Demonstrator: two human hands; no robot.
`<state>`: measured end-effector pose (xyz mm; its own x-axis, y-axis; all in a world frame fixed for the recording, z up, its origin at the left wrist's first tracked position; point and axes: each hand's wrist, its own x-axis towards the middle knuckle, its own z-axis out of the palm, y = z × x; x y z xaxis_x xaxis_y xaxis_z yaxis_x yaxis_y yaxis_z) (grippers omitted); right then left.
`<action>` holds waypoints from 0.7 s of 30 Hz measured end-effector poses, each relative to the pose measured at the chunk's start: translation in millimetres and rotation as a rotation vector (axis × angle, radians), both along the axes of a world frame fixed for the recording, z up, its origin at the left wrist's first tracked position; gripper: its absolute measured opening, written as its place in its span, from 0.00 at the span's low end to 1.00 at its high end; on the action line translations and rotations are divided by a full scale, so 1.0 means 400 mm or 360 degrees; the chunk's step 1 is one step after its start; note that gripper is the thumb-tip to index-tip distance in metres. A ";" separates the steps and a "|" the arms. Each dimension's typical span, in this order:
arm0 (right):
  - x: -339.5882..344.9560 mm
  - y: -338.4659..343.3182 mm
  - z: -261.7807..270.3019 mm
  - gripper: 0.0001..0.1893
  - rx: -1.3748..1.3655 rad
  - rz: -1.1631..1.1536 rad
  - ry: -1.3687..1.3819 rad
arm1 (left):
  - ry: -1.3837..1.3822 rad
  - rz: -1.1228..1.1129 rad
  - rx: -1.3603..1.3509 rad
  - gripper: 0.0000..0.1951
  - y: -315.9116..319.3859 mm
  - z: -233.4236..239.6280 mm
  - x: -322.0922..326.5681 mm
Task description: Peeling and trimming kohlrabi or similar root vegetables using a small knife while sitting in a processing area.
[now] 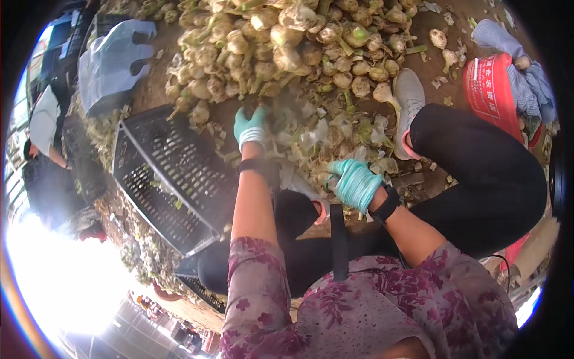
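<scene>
A large heap of garlic bulbs with short cut stems lies on the ground before me. My left hand, in a light green knit glove, reaches to the near edge of the heap, thumb and finger apart, with nothing visible between them. My right hand, gloved alike, is curled in front of my body. A small part of something greyish shows at its fingers, too hidden to name for certain. Loose garlic skins and trimmings are strewn between the heap and my right hand.
A black perforated plastic crate with green scraps inside stands tilted at my left. Beyond it is a translucent plastic bin. A red bucket with blue cloth stands at the right, past my shoe. Another person is at the far left.
</scene>
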<state>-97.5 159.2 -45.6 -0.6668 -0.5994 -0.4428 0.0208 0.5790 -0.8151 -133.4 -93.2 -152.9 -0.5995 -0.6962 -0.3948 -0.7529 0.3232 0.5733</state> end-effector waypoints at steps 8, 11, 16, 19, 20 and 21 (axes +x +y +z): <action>-0.047 0.010 -0.072 0.13 -0.0058 -0.0875 -0.0393 | -0.0012 -0.0313 0.0261 0.28 0.057 0.018 0.018; -0.042 0.008 -0.085 0.09 -0.0230 -0.0802 -0.0362 | 0.0239 -0.0762 0.0119 0.23 0.137 0.169 0.095; -0.025 0.016 -0.082 0.12 0.0173 -0.0174 0.0067 | 0.0104 -0.1064 0.0272 0.31 0.282 0.341 0.168; -0.014 0.045 -0.058 0.12 0.0469 0.0534 0.0837 | 0.0119 -0.1023 0.0496 0.32 0.307 0.386 0.199; -0.007 0.054 -0.046 0.12 0.0371 0.0333 0.0706 | 0.0181 -0.0977 0.0559 0.31 0.310 0.394 0.208; -0.001 0.061 -0.035 0.12 0.0341 0.0239 0.0662 | 0.0188 -0.0947 0.0597 0.30 0.314 0.401 0.219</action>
